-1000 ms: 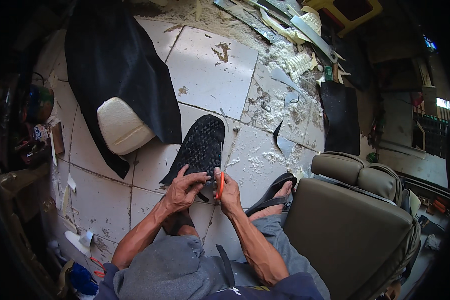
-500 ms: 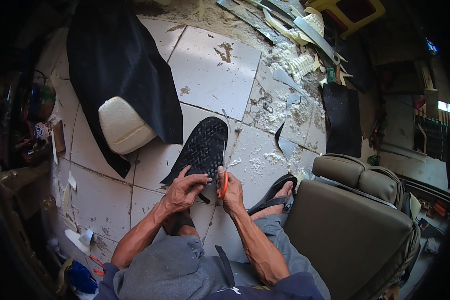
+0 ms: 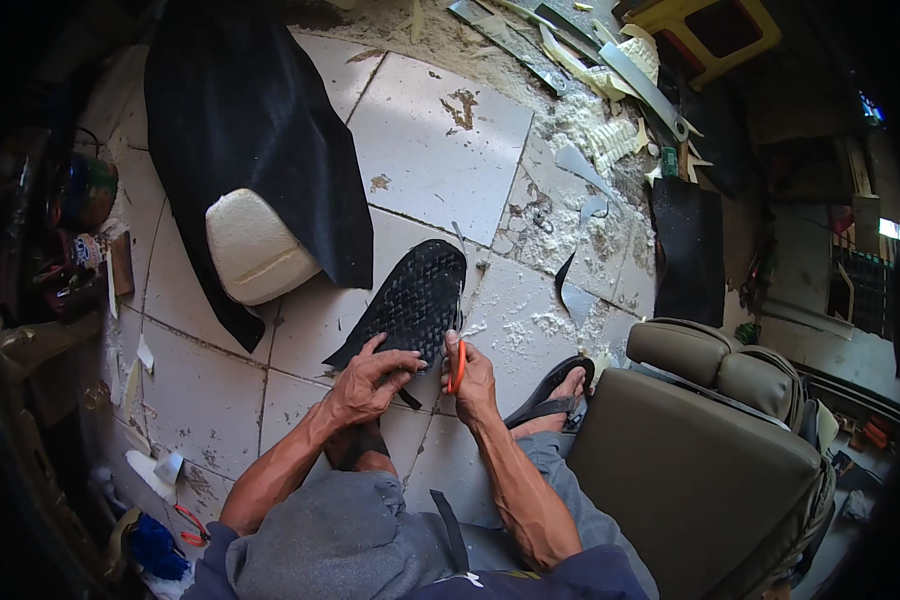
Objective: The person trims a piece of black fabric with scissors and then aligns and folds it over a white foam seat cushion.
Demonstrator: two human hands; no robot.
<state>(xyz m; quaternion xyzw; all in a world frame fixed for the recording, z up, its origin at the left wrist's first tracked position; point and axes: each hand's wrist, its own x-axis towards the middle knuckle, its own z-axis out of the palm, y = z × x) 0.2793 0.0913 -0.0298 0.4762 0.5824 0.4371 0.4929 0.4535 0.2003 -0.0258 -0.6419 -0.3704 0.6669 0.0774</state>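
Observation:
A dark, rounded piece of sheet material with a woven-looking texture point(image 3: 402, 300) lies in front of me on the tiles. My left hand point(image 3: 368, 385) is at its near edge, fingers bent over the material and seeming to pinch it; the thumb is partly hidden. Orange-handled scissors point(image 3: 457, 366) are in my right hand point(image 3: 476, 385), thumb uppermost on the handle. Their blades run along the right edge of the piece, and I cannot tell how far apart they are. A narrow black strip point(image 3: 408, 399) hangs below the near edge, between my hands.
Beyond, to the left, a large black sheet point(image 3: 260, 130) lies beside a cream foam block point(image 3: 260, 250). A brown padded seat point(image 3: 695, 455) stands close on my right. Foam scraps and a long metal blade point(image 3: 640, 85) lie at far right. Red-handled scissors point(image 3: 192, 525) rest at lower left.
My right hand and the scissors have shifted slightly right, widening the gap to my left hand. The left hand stays at the material's near edge. The whole view has moved a little.

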